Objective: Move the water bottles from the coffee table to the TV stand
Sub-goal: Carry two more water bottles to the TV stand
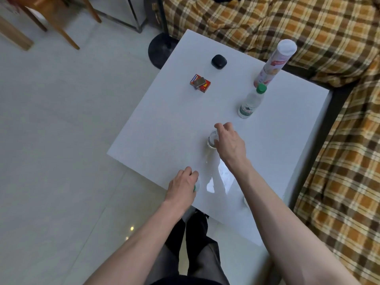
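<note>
Three clear plastic water bottles stand on the white worktop [267, 140], and I place everything against the green-capped bottle [251, 102], the only one standing free. It is upright toward the far right of the top, its green label low on the body.

Nearer the person than that bottle, toward the middle of the top, the second bottle [211, 140] is under the right hand [230, 144]. The fingers curl down over its top and shoulder, a narrow grip closed on the bottle; its cap is hidden. Nearer again and further left, at the front edge, the left hand [182, 189] is closed over the third bottle [197, 187]; only a sliver of green cap and clear shoulder shows beside the fingers.

These look like thin-walled bottles: light if part empty, heavier and sloshy if full, and how full they are cannot be told. The walls would likely dent under a squeeze and the smooth plastic may slip, so the stiff neck and cap, or the labelled waist, seem the safest places to hold.

Just behind the free bottle stands a tall pink canister with a white lid [273, 62], close enough to be knocked. Well to its left lie a red box with a lighter on it [199, 82] and a small black case [219, 61]. A plaid-covered sofa [308, 27] borders the top on the far and right sides. The TV stand is not in view.
</note>
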